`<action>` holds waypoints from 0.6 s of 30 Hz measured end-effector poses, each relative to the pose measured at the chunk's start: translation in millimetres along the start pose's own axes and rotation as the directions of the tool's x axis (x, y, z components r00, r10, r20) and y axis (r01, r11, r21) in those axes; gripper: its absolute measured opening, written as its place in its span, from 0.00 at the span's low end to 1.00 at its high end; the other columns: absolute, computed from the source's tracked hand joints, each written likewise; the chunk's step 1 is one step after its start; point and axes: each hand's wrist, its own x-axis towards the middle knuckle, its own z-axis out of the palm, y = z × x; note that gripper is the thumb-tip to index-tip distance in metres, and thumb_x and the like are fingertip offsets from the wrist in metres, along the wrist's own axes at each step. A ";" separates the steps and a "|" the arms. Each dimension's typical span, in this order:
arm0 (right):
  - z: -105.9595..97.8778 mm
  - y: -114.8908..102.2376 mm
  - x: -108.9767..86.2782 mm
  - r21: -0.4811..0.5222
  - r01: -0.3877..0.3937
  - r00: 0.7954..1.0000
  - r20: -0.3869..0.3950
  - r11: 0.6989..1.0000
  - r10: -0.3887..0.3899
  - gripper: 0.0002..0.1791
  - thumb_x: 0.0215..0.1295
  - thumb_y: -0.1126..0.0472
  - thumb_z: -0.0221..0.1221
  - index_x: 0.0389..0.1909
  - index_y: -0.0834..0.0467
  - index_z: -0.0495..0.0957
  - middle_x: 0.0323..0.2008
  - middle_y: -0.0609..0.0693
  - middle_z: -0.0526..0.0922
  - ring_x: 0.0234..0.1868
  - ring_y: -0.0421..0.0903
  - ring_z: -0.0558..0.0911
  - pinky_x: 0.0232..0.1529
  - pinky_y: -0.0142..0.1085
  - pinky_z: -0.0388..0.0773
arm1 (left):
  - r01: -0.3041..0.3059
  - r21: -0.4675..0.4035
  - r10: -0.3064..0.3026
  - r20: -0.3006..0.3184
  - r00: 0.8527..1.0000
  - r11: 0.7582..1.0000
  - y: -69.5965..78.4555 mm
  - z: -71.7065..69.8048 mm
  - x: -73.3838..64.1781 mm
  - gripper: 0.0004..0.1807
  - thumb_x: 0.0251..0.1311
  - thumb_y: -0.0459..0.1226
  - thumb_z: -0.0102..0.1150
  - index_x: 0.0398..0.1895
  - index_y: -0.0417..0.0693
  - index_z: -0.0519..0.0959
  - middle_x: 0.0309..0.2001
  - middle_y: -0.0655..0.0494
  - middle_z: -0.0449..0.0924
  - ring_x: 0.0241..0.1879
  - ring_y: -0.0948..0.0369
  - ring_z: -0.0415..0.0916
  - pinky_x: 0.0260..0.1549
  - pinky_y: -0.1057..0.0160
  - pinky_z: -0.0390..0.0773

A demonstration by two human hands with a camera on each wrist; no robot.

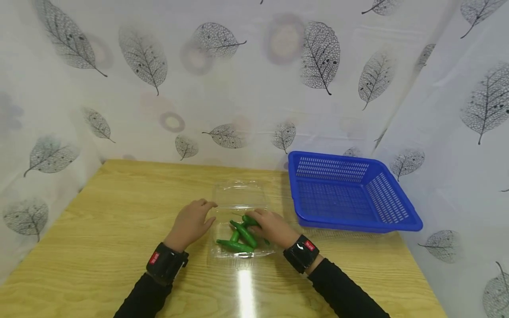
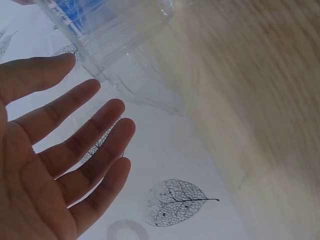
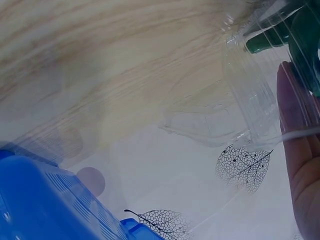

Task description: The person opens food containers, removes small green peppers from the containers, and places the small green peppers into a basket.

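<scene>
Where the head view looks down, a clear plastic clamshell box [image 1: 242, 221] sits on the wooden desk [image 1: 119, 212] around mid-width, nearer the front edge, its lid tipped back toward the far edge. Several green peppers [image 1: 240, 236] lie in its tray. Left hand [image 1: 191, 223] rests at the box's left side, fingers loose and fairly straight, gripping nothing. Right hand [image 1: 272, 227] lies on the tray's right side, fingers among the peppers; whether they pinch one, cannot tell. Blue plastic basket [image 1: 351, 194] stands toward the desk's far right corner, just beside the box. Leaf-print sheeting [image 1: 238, 88] walls the desk.

Left wrist view: left hand [image 2: 55, 165] spread wide, palm showing, fingers straight, close beside the clear box [image 2: 115, 45].

Right wrist view: one fingertip of the right hand [image 3: 300, 150] lies against the clear wall of the box [image 3: 250, 100], a pepper [image 3: 280, 35] behind it; basket [image 3: 45, 200] at lower left.
</scene>
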 end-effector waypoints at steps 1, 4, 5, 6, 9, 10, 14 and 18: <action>-0.4 -0.6 -0.3 -0.007 0.009 1.000 -0.005 1.000 -0.009 0.20 0.57 0.60 0.64 0.52 0.55 0.75 0.42 0.50 0.82 0.40 0.43 0.83 0.40 0.32 0.82 | 0.013 0.002 -0.013 0.012 1.000 1.000 -0.4 0.9 -1.2 0.17 0.51 0.38 0.67 0.46 0.46 0.80 0.37 0.49 0.82 0.35 0.54 0.79 0.31 0.57 0.80; -2.3 -2.5 -1.1 -0.025 0.037 0.999 -0.018 0.999 -0.037 0.20 0.57 0.62 0.64 0.52 0.55 0.75 0.42 0.50 0.83 0.40 0.43 0.84 0.39 0.31 0.82 | 0.044 -0.002 -0.043 0.054 0.998 0.999 -0.9 3.9 -3.1 0.17 0.53 0.40 0.65 0.47 0.46 0.79 0.35 0.50 0.83 0.33 0.55 0.80 0.28 0.59 0.79; -3.0 -3.1 -1.3 -0.030 0.046 0.999 -0.023 0.998 -0.047 0.20 0.57 0.62 0.64 0.52 0.56 0.75 0.42 0.50 0.83 0.39 0.42 0.84 0.39 0.30 0.82 | 0.050 -0.004 -0.050 0.065 0.997 0.999 -0.6 4.7 -3.4 0.17 0.54 0.41 0.65 0.47 0.47 0.79 0.35 0.50 0.83 0.32 0.56 0.80 0.27 0.60 0.78; -4.1 -3.9 -1.4 -0.034 0.052 0.998 -0.029 0.998 -0.053 0.20 0.57 0.63 0.64 0.52 0.56 0.75 0.42 0.50 0.83 0.39 0.42 0.84 0.39 0.30 0.82 | 0.055 -0.009 -0.054 0.076 0.996 0.998 -0.1 5.1 -3.6 0.17 0.54 0.41 0.64 0.47 0.47 0.79 0.34 0.50 0.83 0.31 0.56 0.80 0.26 0.60 0.78; -8.9 -6.1 -1.1 -0.044 0.087 0.994 -0.056 0.995 -0.089 0.21 0.56 0.64 0.64 0.52 0.56 0.76 0.41 0.50 0.83 0.39 0.42 0.84 0.39 0.29 0.82 | 0.064 -0.023 -0.062 0.093 0.994 0.998 0.6 4.9 -3.0 0.18 0.54 0.42 0.65 0.48 0.47 0.78 0.31 0.53 0.83 0.28 0.59 0.78 0.23 0.64 0.76; -10.8 -6.7 -0.8 -0.052 0.098 0.993 -0.064 0.994 -0.101 0.21 0.56 0.64 0.64 0.53 0.56 0.76 0.41 0.50 0.83 0.39 0.42 0.84 0.39 0.29 0.82 | 0.063 -0.024 -0.060 0.093 0.994 0.998 0.6 4.9 -2.5 0.18 0.54 0.42 0.65 0.48 0.47 0.78 0.30 0.54 0.83 0.27 0.60 0.78 0.22 0.65 0.75; -21.4 -9.3 0.8 -0.085 0.144 0.985 -0.079 0.986 -0.151 0.21 0.56 0.64 0.64 0.52 0.57 0.76 0.40 0.49 0.83 0.38 0.41 0.84 0.37 0.27 0.81 | 0.060 -0.033 -0.056 0.094 0.994 0.998 -0.5 5.4 -0.4 0.18 0.54 0.42 0.64 0.48 0.48 0.77 0.28 0.55 0.81 0.24 0.62 0.76 0.20 0.67 0.72; -38.4 -12.4 4.7 -0.106 0.186 0.977 -0.088 0.977 -0.195 0.21 0.56 0.65 0.64 0.52 0.57 0.76 0.40 0.49 0.83 0.36 0.40 0.84 0.34 0.26 0.80 | 0.067 -0.036 -0.063 0.102 0.993 0.997 -0.2 5.8 1.0 0.19 0.54 0.42 0.64 0.49 0.48 0.77 0.28 0.56 0.81 0.24 0.62 0.75 0.20 0.67 0.72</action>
